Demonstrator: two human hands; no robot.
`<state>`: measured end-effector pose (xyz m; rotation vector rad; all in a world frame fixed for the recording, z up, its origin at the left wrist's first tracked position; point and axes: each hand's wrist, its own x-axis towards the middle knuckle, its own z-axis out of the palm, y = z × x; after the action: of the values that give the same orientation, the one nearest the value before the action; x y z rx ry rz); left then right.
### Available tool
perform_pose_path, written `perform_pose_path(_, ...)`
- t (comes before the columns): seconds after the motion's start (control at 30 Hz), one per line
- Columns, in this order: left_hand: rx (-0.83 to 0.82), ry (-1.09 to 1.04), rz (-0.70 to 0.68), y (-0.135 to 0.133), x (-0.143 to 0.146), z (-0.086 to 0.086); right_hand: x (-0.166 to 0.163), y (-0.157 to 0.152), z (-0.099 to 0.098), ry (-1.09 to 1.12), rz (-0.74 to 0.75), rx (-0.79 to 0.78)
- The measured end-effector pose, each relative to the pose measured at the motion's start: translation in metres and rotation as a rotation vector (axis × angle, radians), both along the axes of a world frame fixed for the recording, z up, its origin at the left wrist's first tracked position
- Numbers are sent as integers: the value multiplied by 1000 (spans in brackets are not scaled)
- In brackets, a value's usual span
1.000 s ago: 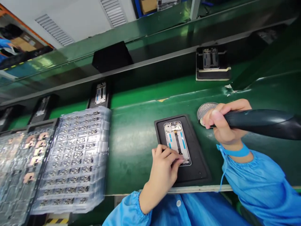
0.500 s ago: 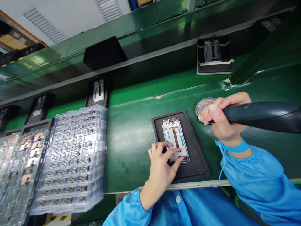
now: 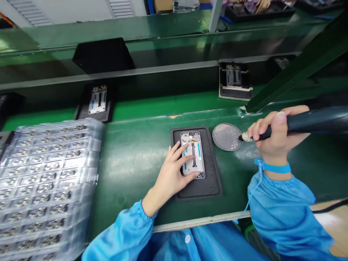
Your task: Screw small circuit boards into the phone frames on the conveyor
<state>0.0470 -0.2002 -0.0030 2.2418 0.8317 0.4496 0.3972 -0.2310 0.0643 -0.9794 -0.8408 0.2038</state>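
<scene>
A phone mid-frame (image 3: 196, 159) with blue strips and a dark flex cable lies in a black holder tray (image 3: 213, 181) on the green bench. Over its left and lower part rests my left hand (image 3: 174, 168), fingers spread and the thumb by the lower edge. My right hand (image 3: 277, 136) is wrapped round a black electric screwdriver (image 3: 315, 121), which lies nearly level. Its dark tip points left, at the right rim of a round, dimpled metal dish (image 3: 225, 136); whether they touch I cannot tell. A blue wrist strap circles my right wrist.
Stacked clear plastic trays (image 3: 49, 174) of small metal parts stand at the left. Along the green channel behind sit other phone frames (image 3: 98, 99) on black holders. A slanted green post (image 3: 288, 69) rises at the right. Across the back, a person's hand (image 3: 262, 5) shows.
My right hand and the screwdriver have shifted right, uncovering the metal dish. The left hand remains on the phone frame with its fingers more stretched. The camera view has turned and shifted.
</scene>
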Motion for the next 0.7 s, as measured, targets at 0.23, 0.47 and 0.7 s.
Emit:
perform_pose_path(0.23,9,18,-38,33,18,3,-3,-1,-14,-26,8,-68)
perform_pose_path(0.47,22,1,-43,28,15,0,-1,-7,-11,-65,48,-111)
perform_pose_path(0.7,4,1,-42,27,17,2,2,-6,-13,-62,53,-107)
